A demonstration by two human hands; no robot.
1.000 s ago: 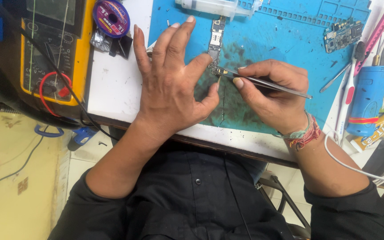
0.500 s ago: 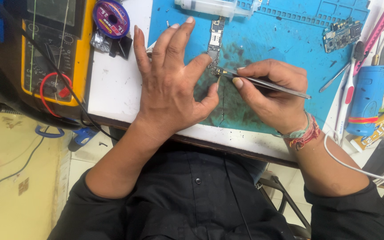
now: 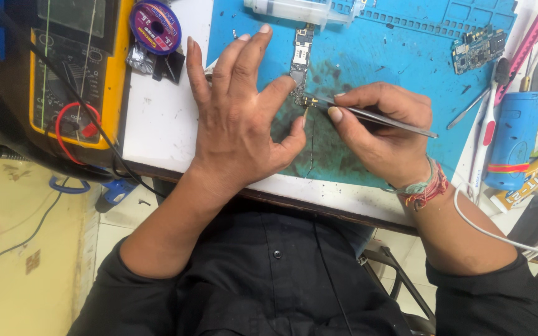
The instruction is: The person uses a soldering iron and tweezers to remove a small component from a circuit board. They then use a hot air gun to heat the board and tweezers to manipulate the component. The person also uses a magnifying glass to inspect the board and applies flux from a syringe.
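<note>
A white table [image 3: 163,124] fills the upper half of the frame, its dark front edge running from centre left down to lower right. On it, from top centre to the right, lies a blue work mat [image 3: 400,74], smudged dark near its lower edge. In the upper left of the frame sits a yellow meter [image 3: 73,74] with a red lead looped on its face, and just right of it a purple-labelled spool of wire [image 3: 155,27].

The left hand [image 3: 238,130] rests palm down at the centre of the frame, across the mat's left edge, fingers spread; its index fingertip and thumb touch a narrow circuit board [image 3: 300,62] that lies lengthwise on the mat at top centre. Whether it presses the board down cannot be told. The right hand [image 3: 381,130], right of centre, wears a thread band at the wrist and pinches metal tweezers [image 3: 375,116] between thumb and fingers. The tweezers' tips meet at a small brass-coloured part [image 3: 308,100] at the board's lower end, just between the two hands.

Along the right side stands a blue cylinder [image 3: 510,140] with a red band. At the top edge lies a clear syringe [image 3: 294,9], and in the upper right a second small circuit board [image 3: 477,48] sits on the mat.
</note>
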